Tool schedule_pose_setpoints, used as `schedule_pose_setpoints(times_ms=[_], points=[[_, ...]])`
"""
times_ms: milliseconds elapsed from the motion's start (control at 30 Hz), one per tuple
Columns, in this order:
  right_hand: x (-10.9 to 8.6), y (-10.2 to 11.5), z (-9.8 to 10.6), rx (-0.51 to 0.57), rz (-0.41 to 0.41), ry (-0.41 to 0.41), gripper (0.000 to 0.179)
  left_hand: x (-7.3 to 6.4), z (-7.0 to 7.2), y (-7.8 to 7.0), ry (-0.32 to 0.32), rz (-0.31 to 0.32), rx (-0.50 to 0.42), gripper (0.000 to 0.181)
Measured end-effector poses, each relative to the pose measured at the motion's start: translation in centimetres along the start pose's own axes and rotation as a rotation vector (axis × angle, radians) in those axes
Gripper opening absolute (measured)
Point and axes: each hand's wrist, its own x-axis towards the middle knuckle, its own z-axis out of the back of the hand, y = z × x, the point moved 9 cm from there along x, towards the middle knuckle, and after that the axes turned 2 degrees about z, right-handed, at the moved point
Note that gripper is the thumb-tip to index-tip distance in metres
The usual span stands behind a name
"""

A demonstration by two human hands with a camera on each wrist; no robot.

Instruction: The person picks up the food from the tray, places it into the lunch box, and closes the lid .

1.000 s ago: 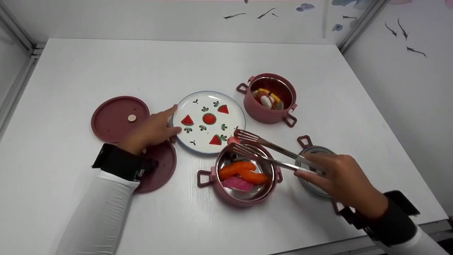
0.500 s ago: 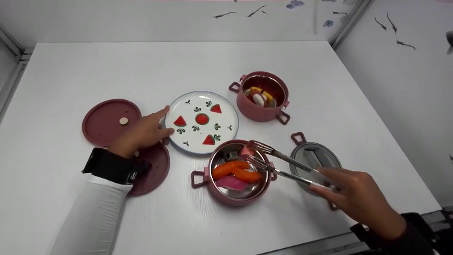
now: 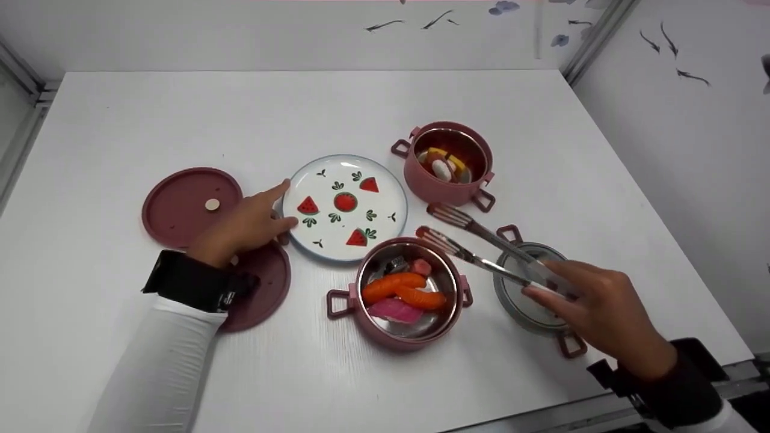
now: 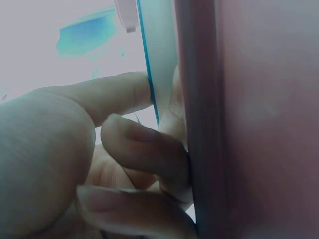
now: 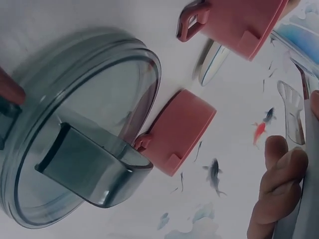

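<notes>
My left hand (image 3: pixel 246 225) grips the left rim of a white plate (image 3: pixel 379 234) with watermelon prints, thumb on the rim; its other fingers curl beside a maroon lid (image 4: pixel 269 124) in the left wrist view. In my right hand (image 3: pixel 601 307) are metal tongs (image 3: pixel 481 261) with fork-shaped tips, spread apart with nothing between them. Those tips hover above the back right rim of the near pink pot (image 3: pixel 391 344). Inside it lie orange carrot-like pieces (image 3: pixel 394 285), a pink chunk (image 3: pixel 394 311), a small round pink piece (image 3: pixel 421 267) and a grey piece (image 3: pixel 397 264).
A second pink pot (image 3: pixel 448 191) holding yellow and white pieces stands behind. A clear lid (image 5: pixel 89 104) with maroon handles lies under my right hand. Two maroon lids (image 3: pixel 180 207) lie at the left, partly under my left arm. Walls border the white table.
The tongs lowered the round pink piece into the near pot and let it go. They then opened and rose toward the back. My left hand stays at the plate.
</notes>
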Motion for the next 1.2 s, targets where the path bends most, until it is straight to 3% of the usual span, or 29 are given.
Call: schedule_pose_setpoints(times_ms=[167, 300, 467, 567, 800, 967, 1200], points=[[1.7, -3.2, 1.1, -0.007, -0.023, -0.137, 0.04, 0.1, 0.1, 0.0, -0.006, -0.013, 0.0, 0.079], [3.6, -7.6, 1.0, -0.039, -0.182, -0.171, 0.031, 0.1, 0.2, 0.2, -0.006, -0.014, -0.002, 0.08], [5.4, -14.3, -1.4, 0.027, -0.473, -0.048, 0.046, 0.1, 0.2, 0.5, -0.009, -0.009, 0.008, 0.08], [6.0, -17.2, -3.2, 0.015, -0.558, 0.044, 0.055, 0.1, 0.3, 0.4, -0.012, -0.014, 0.029, 0.079], [6.5, -21.0, -6.8, -0.109, -0.599, 0.254, 0.078, 0.1, 0.2, -0.1, -0.008, -0.016, 0.055, 0.079], [6.8, -22.5, -7.6, -0.159, -0.605, 0.332, 0.075, 0.2, 0.3, -0.2, -0.018, -0.02, 0.05, 0.079], [7.5, -22.9, -8.5, -0.294, -0.563, 0.484, 0.071, 0.2, 0.3, -0.3, -0.03, -0.034, 0.046, 0.08]])
